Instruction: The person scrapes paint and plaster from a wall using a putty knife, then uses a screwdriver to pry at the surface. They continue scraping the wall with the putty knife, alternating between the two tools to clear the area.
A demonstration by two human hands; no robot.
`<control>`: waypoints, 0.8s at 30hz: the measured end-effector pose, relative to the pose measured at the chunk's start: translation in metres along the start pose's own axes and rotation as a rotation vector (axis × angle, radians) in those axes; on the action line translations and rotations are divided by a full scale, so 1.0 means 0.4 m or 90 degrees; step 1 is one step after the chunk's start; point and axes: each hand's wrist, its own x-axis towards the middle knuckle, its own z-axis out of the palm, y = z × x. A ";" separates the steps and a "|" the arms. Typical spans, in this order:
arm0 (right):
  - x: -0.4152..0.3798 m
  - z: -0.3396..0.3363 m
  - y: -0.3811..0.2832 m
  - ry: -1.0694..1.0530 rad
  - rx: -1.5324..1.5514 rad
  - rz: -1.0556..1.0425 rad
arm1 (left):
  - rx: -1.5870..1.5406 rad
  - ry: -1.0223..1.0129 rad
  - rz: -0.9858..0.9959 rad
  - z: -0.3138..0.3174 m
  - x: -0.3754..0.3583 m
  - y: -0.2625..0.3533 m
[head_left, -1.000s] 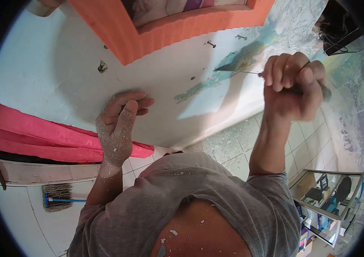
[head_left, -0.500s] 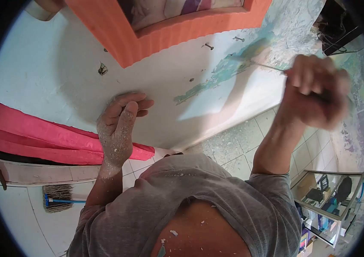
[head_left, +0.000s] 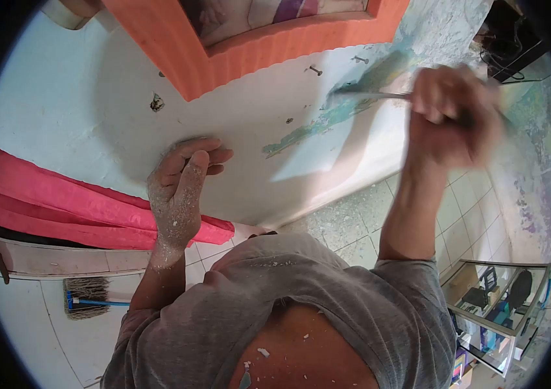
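Note:
My right hand (head_left: 454, 117), blurred by motion, is wrapped round the handle of a scraper (head_left: 379, 96). Its thin metal blade points left, with the tip over a patch of bare turquoise paint (head_left: 334, 120) on the white wall (head_left: 236, 117). White dust coats my left hand (head_left: 184, 185), which is up near the wall to the left of the patch. Its fingers are loosely bent, the thumb stands apart, and nothing is in it.
An orange picture frame (head_left: 230, 68) hangs on the wall above, near two nails (head_left: 315, 70). Pink cloth (head_left: 81, 201) lies at left, above a mop head (head_left: 87, 298). A glass display case (head_left: 496, 298) stands at lower right. Debris covers floor tiles (head_left: 347, 220).
My right hand has moved left with the scraper, bringing the blade tip further along the turquoise patch. My left hand stays nearly still.

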 end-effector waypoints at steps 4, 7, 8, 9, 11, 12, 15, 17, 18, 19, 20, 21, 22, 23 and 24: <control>0.002 -0.025 -0.006 0.013 0.181 0.040 | -0.007 0.005 -0.005 0.001 0.001 -0.006; 0.044 -0.016 -0.096 -0.063 0.179 -0.013 | 0.002 0.002 -0.002 0.002 0.004 -0.002; 0.031 -0.014 -0.080 -0.054 0.072 -0.013 | 0.002 0.002 -0.004 0.001 0.005 -0.003; 0.004 -0.007 -0.044 -0.048 -0.035 -0.014 | 0.004 -0.002 0.006 0.000 0.007 -0.004; -0.053 0.040 0.069 0.074 0.121 0.181 | 0.006 -0.011 0.012 -0.003 0.002 -0.008; -0.060 0.042 0.061 0.067 0.123 0.178 | -0.016 -0.018 0.003 -0.006 0.001 -0.009; -0.035 0.051 -0.011 0.031 0.044 0.045 | -0.036 -0.017 -0.008 -0.010 0.003 -0.005; 0.012 0.042 -0.065 -0.057 0.211 -0.045 | -0.042 -0.026 -0.009 -0.007 0.008 -0.005; 0.007 0.026 -0.070 -0.083 0.109 -0.021 | -0.046 -0.026 -0.003 -0.007 0.008 -0.004; -0.004 0.016 -0.066 -0.111 0.009 0.003 | -0.050 -0.023 0.003 -0.008 0.007 -0.003; -0.035 0.037 0.003 -0.065 0.017 0.039 | -0.050 -0.024 0.002 -0.009 0.004 0.000; -0.084 0.052 0.086 -0.019 0.023 0.075 | -0.037 -0.026 -0.004 -0.009 -0.001 -0.009; -0.100 0.037 0.099 -0.008 0.186 0.204 | -0.021 -0.028 -0.003 -0.010 0.004 -0.006; -0.087 0.024 0.089 -0.013 0.189 0.197 | -0.021 -0.025 0.006 -0.008 0.014 -0.003; -0.069 0.032 0.056 -0.032 0.138 0.114 | -0.024 -0.028 0.008 -0.007 0.018 -0.005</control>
